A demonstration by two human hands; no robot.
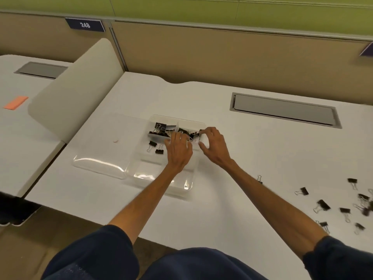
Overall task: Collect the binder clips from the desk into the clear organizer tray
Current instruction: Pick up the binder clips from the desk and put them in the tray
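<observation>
My left fingers (175, 138) lie loose on clips (161, 127) in tray (149, 172); right fingers (211, 131) curled, hold unclear. Clips judged light, stiff; pinch wire loops.

Black binder clips (324, 205) with silver handles at four o'clock on the plain white desk (222, 199); clear organizer tray (141, 174); orange slip (16, 102) at nine o'clock.

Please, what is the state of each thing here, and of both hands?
clear organizer tray: open, partly filled
lid: off, lying left of tray
clips in tray: resting in compartments
loose clips: scattered on desk
left hand: over tray, grip unclear
right hand: over tray, grip unclear
</observation>
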